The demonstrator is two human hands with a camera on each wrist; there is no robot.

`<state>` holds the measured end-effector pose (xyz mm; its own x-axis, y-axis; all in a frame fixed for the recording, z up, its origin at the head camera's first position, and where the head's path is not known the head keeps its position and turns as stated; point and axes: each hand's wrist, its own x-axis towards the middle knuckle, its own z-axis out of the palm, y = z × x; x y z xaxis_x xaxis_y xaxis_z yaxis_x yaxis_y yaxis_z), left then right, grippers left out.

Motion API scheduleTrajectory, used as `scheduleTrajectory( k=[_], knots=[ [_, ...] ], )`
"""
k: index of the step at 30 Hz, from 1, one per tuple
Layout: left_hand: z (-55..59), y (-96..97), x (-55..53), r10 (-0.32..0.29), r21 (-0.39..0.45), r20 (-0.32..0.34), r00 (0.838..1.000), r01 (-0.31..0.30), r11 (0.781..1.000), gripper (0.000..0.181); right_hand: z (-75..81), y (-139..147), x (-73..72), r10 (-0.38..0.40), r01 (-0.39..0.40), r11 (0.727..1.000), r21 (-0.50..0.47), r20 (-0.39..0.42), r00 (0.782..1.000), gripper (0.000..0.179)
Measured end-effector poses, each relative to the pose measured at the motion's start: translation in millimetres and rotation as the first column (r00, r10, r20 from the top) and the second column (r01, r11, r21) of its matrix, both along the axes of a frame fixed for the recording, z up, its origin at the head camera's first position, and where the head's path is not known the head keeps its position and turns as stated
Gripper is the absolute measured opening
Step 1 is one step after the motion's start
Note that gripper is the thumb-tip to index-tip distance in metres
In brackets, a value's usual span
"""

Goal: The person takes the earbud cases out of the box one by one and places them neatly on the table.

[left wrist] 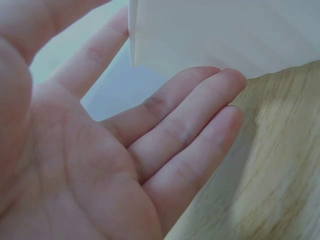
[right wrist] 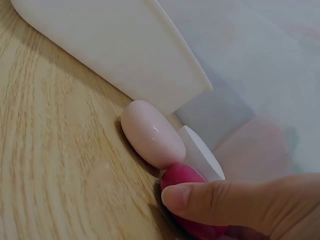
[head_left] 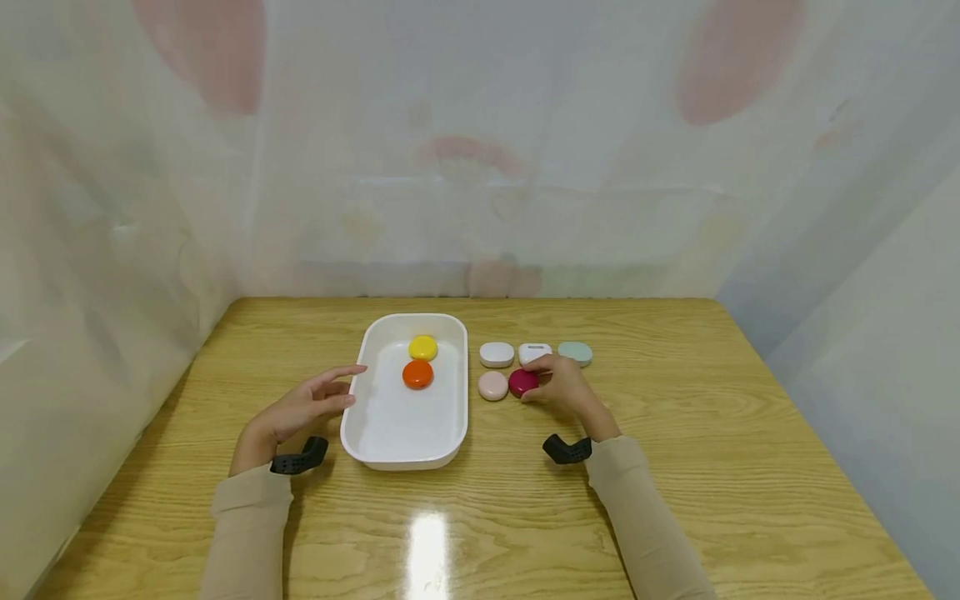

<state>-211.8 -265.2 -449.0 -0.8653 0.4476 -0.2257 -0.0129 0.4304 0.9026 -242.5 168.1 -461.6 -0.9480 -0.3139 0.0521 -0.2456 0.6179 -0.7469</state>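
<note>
My right hand (head_left: 561,386) pinches a glossy dark red round case (head_left: 522,383) between thumb and fingers, and the case sits at table level. In the right wrist view the thumb lies across the dark red case (right wrist: 182,174); the other fingers are mostly hidden. Close against it is a pale pink round case (head_left: 492,386). My left hand (head_left: 300,407) is at the left side of a white tray (head_left: 405,461), its fingers fairly straight and touching the wall. Inside the tray lie a yellow round case (head_left: 423,347) and an orange round case (head_left: 417,374), side by side.
Behind the dark red case stand a white oval case (head_left: 497,354), a white case with a slot (head_left: 535,351) and a pale green oval case (head_left: 576,352) in a row. The wooden table (head_left: 750,483) ends at a pale patterned curtain (head_left: 480,217).
</note>
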Motion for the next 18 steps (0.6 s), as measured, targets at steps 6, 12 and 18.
scheduleTrajectory(
  k=[6,12,18],
  knots=[
    [1.2,0.0,0.8,0.004,-0.011,0.001,1.000,-0.004,1.000,0.059,1.3,-1.4,1.2,0.005,-0.005,1.000,-0.013,0.000,1.000,0.044],
    [1.7,0.2,1.0,0.006,-0.015,-0.004,1.000,-0.006,1.000,0.059,1.1,-0.8,0.4,0.007,-0.007,1.000,0.000,0.013,1.000,0.044],
    [0.2,-0.3,-0.1,-0.002,-0.009,-0.009,1.000,0.002,1.000,0.059,4.6,1.6,-0.3,0.021,-0.020,0.999,-0.038,0.025,0.999,0.044]
  ],
)
